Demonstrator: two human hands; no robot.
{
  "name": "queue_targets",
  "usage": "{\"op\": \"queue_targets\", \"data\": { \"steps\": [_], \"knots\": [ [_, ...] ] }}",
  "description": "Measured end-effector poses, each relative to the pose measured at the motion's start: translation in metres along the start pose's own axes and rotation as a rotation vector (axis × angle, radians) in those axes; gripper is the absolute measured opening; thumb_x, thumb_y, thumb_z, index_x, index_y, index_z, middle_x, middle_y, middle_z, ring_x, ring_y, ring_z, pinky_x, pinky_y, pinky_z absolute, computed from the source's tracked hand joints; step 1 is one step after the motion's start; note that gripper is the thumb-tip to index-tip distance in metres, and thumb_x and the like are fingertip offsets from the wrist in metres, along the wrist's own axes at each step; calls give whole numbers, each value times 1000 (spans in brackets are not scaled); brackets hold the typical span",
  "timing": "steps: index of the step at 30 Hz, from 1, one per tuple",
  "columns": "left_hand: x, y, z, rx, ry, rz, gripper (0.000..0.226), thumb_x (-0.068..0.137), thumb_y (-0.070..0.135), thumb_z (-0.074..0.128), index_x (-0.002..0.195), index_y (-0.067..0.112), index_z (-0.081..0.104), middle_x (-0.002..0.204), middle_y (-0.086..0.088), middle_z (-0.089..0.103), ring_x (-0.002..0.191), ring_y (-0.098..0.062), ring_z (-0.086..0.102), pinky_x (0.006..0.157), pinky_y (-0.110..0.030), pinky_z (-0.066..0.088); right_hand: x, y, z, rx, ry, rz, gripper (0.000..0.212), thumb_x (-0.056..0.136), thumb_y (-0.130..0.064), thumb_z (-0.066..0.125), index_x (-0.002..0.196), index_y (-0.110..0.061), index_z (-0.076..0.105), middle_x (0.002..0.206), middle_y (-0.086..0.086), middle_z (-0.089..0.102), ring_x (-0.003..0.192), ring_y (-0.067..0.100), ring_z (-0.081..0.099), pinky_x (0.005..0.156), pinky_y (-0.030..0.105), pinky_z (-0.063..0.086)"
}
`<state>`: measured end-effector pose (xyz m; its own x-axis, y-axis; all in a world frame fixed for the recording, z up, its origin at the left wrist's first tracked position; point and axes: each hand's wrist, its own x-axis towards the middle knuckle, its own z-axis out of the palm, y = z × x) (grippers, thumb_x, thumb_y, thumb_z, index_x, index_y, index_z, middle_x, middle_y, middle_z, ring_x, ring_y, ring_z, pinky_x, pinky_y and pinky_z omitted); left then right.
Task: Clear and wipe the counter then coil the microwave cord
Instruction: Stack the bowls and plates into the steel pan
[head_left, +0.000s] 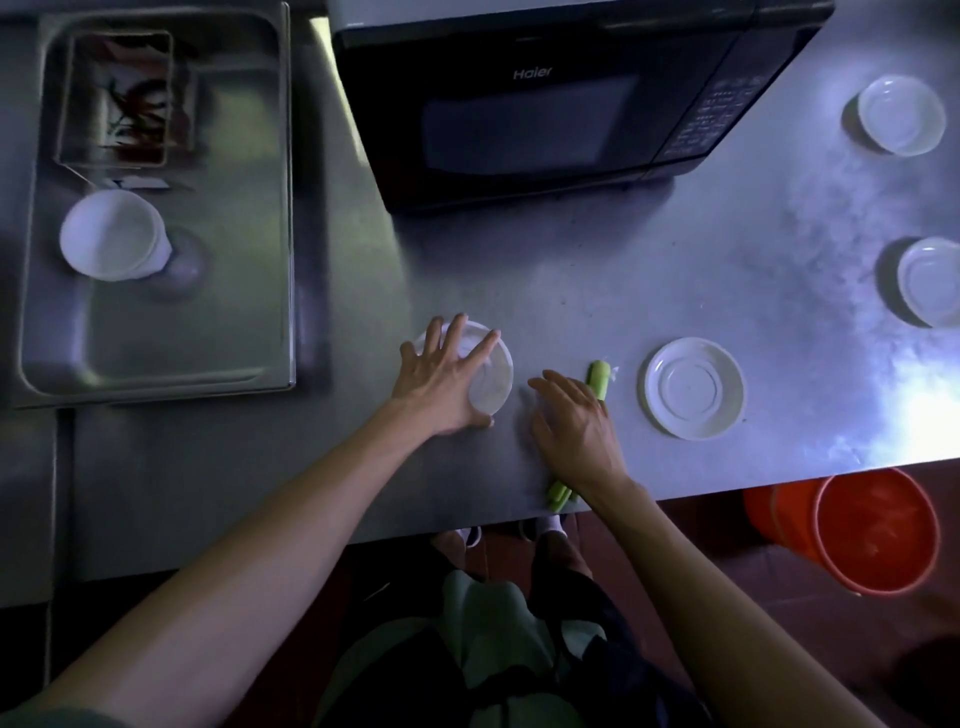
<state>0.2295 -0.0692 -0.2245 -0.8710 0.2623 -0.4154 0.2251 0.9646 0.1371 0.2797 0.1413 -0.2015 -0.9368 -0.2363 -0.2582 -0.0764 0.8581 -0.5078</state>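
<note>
Near the bench (571, 291) front edge, the left hand (441, 382) spreads over the white bowl (493, 379), while the right hand (574, 428), fingers loosely extended, covers the green stalk (598, 379) running away from the person.

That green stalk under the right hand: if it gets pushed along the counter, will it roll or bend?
The green stalk looks long, rounded and straight, so it probably rolls sideways and stays fairly stiff. The steel counter looks smooth, so it may slide easily. The right hand lies over its middle.
</note>
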Motion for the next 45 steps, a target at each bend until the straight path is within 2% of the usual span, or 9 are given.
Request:
{"op": "queue_targets", "data": {
  "steps": [7,10,14,16,20,26,30,36,45],
  "knots": [
    [15,81,-19,-2,48,4,120,50,79,66,150,43,11,156,-5,9,143,-35,10,101,-61,34,-7,63,-39,-29,67,77,46,93,-30,60,137,-21,54,151,3,47,139,28,40,103,48,41],
    [23,111,-23,9,35,13,120,50,80,64,150,44,10,156,-5,7,144,-35,9,101,-60,33,-12,97,-54,-80,33,117,51,91,-33,60,139,-23,50,157,6,38,144,29,31,107,51,36],
    [33,147,-24,40,34,16,120,50,78,66,150,45,7,158,-4,4,144,-34,6,101,-57,31,-10,135,-68,-116,-38,188,68,88,-43,64,149,-28,38,165,3,21,151,27,15,116,49,21],
    [36,163,-25,52,28,13,122,49,78,67,150,46,7,158,-4,3,145,-34,5,102,-57,31,-9,150,-73,-162,-50,192,76,86,-48,65,151,-30,31,166,4,15,152,29,10,117,50,18],
    [41,185,-25,93,16,15,123,51,79,67,151,45,4,159,-5,0,145,-34,4,102,-58,31,-4,173,-78,-285,-102,147,96,80,-67,64,155,-32,15,167,7,-2,152,37,-6,118,58,12],
    [40,201,-20,98,11,-25,124,52,79,70,151,45,4,160,-5,-1,146,-34,2,104,-58,31,14,189,-83,-297,-205,87,120,67,-88,56,156,-35,-5,165,8,-19,149,42,-21,115,68,1],
    [35,204,-20,98,7,-58,124,52,79,71,151,44,5,159,-5,-1,146,-34,2,104,-58,31,18,189,-83,-321,-232,34,122,65,-85,60,155,-36,-6,165,7,-16,149,44,-17,115,68,6],
    [30,204,-20,96,3,-106,125,52,80,71,151,43,4,159,-6,-3,146,-35,2,104,-60,31,21,189,-88,-361,-200,-14,116,63,-79,66,154,-35,8,162,8,3,146,44,9,109,59,27],
    [25,190,-34,51,51,-178,125,52,79,71,151,42,6,160,-6,-1,146,-36,5,104,-60,31,38,177,-110,-324,-89,-35,115,60,-79,64,153,-35,12,163,10,7,144,42,15,104,59,33]
  ]
}}
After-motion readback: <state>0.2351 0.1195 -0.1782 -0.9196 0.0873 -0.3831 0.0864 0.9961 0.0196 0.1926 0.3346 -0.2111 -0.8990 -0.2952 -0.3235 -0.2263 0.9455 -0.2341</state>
